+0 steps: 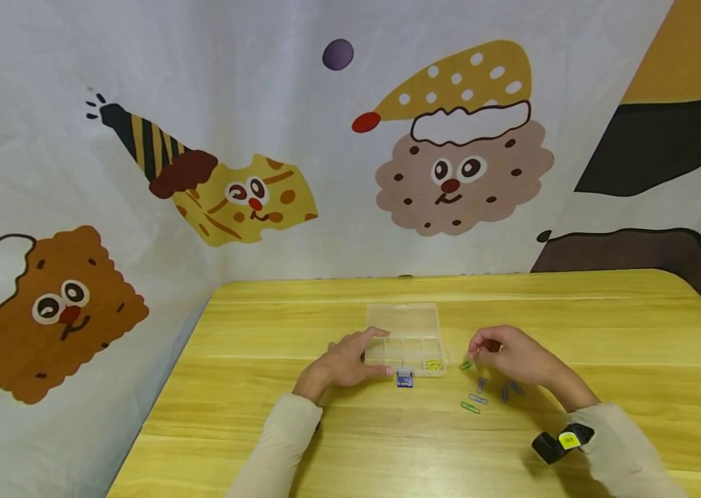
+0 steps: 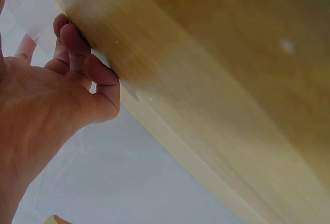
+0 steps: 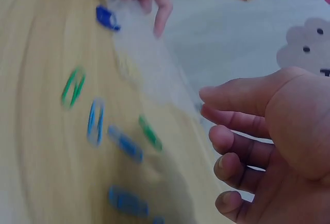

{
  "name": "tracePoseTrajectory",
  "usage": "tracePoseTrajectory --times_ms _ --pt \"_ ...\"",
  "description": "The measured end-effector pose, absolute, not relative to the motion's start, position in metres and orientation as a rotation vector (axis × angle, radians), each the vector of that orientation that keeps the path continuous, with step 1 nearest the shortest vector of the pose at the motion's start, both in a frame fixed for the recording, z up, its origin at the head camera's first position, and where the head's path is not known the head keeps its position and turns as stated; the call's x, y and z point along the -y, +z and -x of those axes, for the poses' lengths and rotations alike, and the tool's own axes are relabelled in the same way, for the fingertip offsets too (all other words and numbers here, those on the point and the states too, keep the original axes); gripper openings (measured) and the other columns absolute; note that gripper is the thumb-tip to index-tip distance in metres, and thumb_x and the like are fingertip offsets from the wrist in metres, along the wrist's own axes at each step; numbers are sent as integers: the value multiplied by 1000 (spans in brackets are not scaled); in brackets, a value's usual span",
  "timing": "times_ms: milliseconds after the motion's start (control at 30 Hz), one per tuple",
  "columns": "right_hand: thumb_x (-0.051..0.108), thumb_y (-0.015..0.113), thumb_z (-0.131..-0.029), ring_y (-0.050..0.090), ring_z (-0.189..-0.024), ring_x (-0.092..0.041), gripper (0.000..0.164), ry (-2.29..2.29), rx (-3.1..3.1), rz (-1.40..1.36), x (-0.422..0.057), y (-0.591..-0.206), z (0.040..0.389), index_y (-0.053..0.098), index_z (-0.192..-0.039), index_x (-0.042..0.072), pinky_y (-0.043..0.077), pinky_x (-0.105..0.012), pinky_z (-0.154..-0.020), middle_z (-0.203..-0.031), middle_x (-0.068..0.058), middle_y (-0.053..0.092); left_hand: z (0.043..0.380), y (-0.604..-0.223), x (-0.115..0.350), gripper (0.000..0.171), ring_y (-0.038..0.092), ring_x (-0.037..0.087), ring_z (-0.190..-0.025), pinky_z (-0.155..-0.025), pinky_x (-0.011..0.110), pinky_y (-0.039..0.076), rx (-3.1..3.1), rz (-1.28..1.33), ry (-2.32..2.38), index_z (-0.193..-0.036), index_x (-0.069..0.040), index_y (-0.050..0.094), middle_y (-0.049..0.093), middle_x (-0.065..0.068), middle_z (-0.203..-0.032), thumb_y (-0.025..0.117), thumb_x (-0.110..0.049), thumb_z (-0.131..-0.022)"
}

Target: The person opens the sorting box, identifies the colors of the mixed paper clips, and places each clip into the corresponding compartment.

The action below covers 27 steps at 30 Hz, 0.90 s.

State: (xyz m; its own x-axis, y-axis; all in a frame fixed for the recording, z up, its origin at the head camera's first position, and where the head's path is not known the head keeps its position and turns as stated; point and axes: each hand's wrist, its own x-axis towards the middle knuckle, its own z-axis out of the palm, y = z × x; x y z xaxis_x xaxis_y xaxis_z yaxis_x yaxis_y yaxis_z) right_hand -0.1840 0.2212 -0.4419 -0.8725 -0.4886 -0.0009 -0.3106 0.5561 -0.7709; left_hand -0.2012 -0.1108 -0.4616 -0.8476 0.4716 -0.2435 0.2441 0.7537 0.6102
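Filling the lower part of the head view, the yellow wood-grain bench (image 1: 388, 449) runs out of sight at the bottom border. Behind it hangs a pale cloth (image 1: 276, 83) printed with cartoon biscuits and cheese. On the bench is a clear box (image 1: 394, 355) with its lid (image 1: 409, 319) opened back; yellow pieces (image 1: 433, 364) lie in its front right compartment. The left hand (image 1: 344, 360) holds the box at its left end, between thumb and fingers. A small blue object (image 1: 404, 379) is just in front. The right hand (image 1: 518, 356) has thumb and forefinger close together near a green clip (image 1: 465, 366); blue clips (image 1: 478, 399) lie nearer to the person.

In the left wrist view, the bench looks steeply slanted, three fingertips curl at its surface, and one digit is cut off at the left border.

In the right wrist view, the box and the clips are blurred. Thumb and forefinger almost meet, but I cannot tell if something thin is between them.
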Motion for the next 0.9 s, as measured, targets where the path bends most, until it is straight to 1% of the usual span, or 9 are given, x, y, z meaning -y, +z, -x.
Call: tracePoseTrajectory --times_ms 133,233,367,467,667,767,900 --pt "7 64 -95 48 -70 -7 3 -1183 -2557 663 -239 -449 179 67 -95 7 42 -24 -61 -79 0 59 201 -462 111 69 48 26 -131 -111 69 18 -2567 -538 825 -148 -33 41 61 1 -125 69 -54 -88" --pt "10 66 -95 48 -70 -6 4 -1166 -2531 661 -251 -455 176 66 -97 8 42 -25 -59 -80 1 58 201 -462 111 69 50 25 -128 -111 69 18 -2566 -537 823 -148 -33 41 62 0 -121 69 -54 -88" --pt "12 71 -92 47 -68 -7 11 -1181 -2476 636 -264 -459 172 66 -99 7 40 -26 -57 -79 0 55 202 -462 111 69 54 21 -120 -111 69 18 -2566 -537 817 -148 -34 41 61 -4 -110 69 -54 -88" --pt "13 74 -89 44 -66 -6 18 -1205 -2430 621 -272 -461 169 64 -101 4 37 -26 -56 -76 0 50 202 -462 111 69 54 20 -117 -111 69 18 -2567 -534 816 -147 -34 41 60 -6 -107 69 -55 -88" --pt "18 78 -85 46 -65 -6 30 -1232 -2371 586 -282 -467 165 61 -103 1 39 -25 -57 -75 0 50 202 -462 111 68 54 19 -116 -111 68 19 -2564 -537 818 -147 -33 42 60 -6 -106 69 -54 -88" --pt "17 78 -85 46 -66 -7 30 -1258 -2359 577 -284 -470 165 60 -103 -1 39 -26 -57 -75 -1 49 202 -461 111 68 54 19 -113 -111 69 19 -2564 -544 820 -147 -33 42 60 -6 -106 69 -54 -88" --pt "15 76 -86 45 -65 -9 26 -1290 -2331 555 -286 -472 166 60 -100 -1 37 -27 -56 -75 -2 47 202 -461 111 68 54 20 -118 -110 70 19 -2566 -547 820 -147 -33 42 61 -4 -112 69 -54 -88"
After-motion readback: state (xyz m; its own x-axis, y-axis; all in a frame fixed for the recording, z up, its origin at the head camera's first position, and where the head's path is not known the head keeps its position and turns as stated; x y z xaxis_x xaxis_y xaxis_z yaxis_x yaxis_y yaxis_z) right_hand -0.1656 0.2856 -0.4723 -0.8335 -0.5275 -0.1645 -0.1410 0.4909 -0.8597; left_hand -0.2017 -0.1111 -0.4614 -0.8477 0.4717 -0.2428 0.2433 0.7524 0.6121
